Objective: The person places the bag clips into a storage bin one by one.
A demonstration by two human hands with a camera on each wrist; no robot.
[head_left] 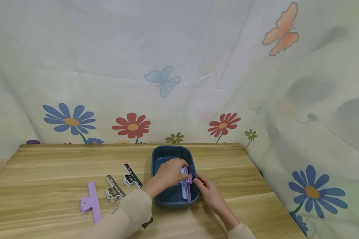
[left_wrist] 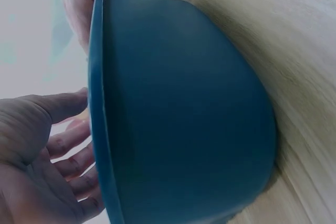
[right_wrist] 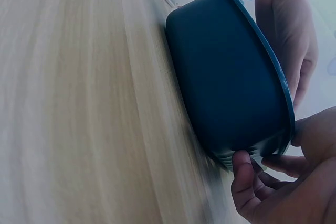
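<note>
Clearly, in the head view the left hand (head_left: 170, 171) reached down into a blue bin (head_left: 173, 146), its thumb and fingers bent round the upper part of a purple clip (head_left: 189, 195) that lay along the inside of the right wall, next to a paler strip (head_left: 184, 192) with a keyboard pattern. The right hand (head_left: 210, 195) grasped that side of the bin from outside, thumb at the rim. On the wooden table (head_left: 48, 172), left of the bin, were a lavender clip (head_left: 92, 200) and two black-and-white clips, one nearer (head_left: 115, 187) and one farther (head_left: 133, 176); a flowered backdrop (head_left: 107, 79) stood behind. In the left wrist view, the bin's outer wall filled the middle and hid the purple clip; the left fingertips passed behind the rim, with part of the right hand beyond. In the right wrist view, the right hand's bent fingers touched the bin's wall near its rim, and the left hand hung over the opening.
</note>
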